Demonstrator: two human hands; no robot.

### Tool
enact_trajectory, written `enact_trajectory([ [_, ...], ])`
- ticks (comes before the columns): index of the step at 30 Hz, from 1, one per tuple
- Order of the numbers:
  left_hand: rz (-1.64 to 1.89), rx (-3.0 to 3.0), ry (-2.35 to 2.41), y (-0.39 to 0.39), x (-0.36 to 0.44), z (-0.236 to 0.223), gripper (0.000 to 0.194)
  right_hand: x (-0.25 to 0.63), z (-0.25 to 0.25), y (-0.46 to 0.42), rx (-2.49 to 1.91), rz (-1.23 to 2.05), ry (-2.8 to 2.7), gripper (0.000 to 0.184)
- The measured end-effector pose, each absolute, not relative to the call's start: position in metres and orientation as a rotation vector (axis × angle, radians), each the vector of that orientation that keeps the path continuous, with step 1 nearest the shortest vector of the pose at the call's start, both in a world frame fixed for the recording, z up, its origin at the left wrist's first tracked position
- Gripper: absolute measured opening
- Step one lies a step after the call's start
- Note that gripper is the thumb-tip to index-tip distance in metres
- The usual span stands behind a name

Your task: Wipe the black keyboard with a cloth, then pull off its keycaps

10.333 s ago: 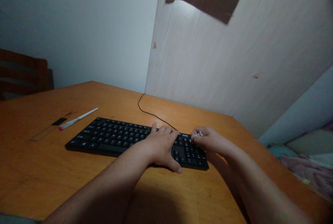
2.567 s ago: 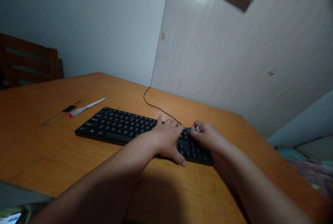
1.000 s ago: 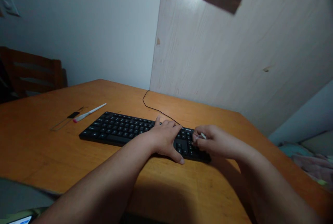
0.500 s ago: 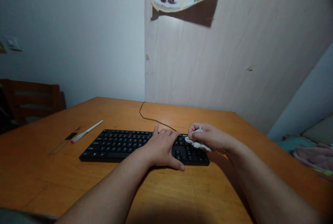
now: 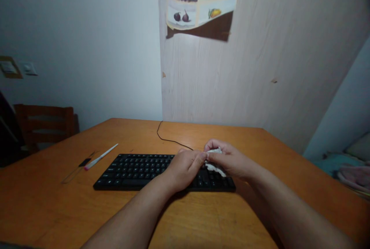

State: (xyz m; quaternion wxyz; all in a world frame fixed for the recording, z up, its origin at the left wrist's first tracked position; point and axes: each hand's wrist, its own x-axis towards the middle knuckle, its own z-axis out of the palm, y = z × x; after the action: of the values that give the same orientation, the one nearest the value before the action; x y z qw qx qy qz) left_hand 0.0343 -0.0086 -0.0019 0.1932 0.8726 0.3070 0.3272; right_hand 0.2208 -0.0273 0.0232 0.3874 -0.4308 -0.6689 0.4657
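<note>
A black keyboard (image 5: 135, 167) lies flat on the wooden table. Over its right part, my right hand (image 5: 232, 159) is closed around a crumpled white tissue (image 5: 214, 168), whose lower edge hangs out below the fingers. My left hand (image 5: 185, 169) is above the keys beside it, thumb and fingers pinched together at the tissue's left end. The two hands meet there, and the left fingertips are partly hidden. Both hands cover some of the keys beneath them.
Left of the keyboard lie a thin white stick with a pink end (image 5: 101, 157) and a small black piece with thin wires (image 5: 84, 162). A cable (image 5: 170, 140) runs back from the keyboard. A chair (image 5: 47, 121) stands at left; a fruit poster (image 5: 199, 21) hangs on the wall.
My left hand has lifted from its spread pose on the keyboard and closed at the tissue beside my right hand. The view has tilted up, showing more of the poster.
</note>
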Motion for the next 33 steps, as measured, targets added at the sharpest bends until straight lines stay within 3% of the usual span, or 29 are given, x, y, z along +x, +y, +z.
enact_trajectory([
  [4,0.990,2.263,0.841,-0.011,0.037,-0.001,0.047,0.216,0.024,-0.028,-1.055,1.184,-1.661,0.022],
  [10,0.994,2.094,0.817,-0.008,0.035,0.000,0.044,0.219,0.020,-0.023,-1.105,1.123,-1.662,0.037],
  [15,0.930,1.971,0.793,-0.006,0.031,-0.002,0.044,0.226,0.015,-0.019,-1.133,1.212,-1.731,0.039],
  [22,0.859,1.798,0.740,-0.007,0.033,-0.002,0.034,0.233,0.018,-0.018,-0.965,1.507,-1.742,0.036],
  [33,0.911,2.050,0.920,0.003,0.032,-0.008,0.022,0.232,0.014,-0.015,-1.267,1.254,-1.666,0.019],
])
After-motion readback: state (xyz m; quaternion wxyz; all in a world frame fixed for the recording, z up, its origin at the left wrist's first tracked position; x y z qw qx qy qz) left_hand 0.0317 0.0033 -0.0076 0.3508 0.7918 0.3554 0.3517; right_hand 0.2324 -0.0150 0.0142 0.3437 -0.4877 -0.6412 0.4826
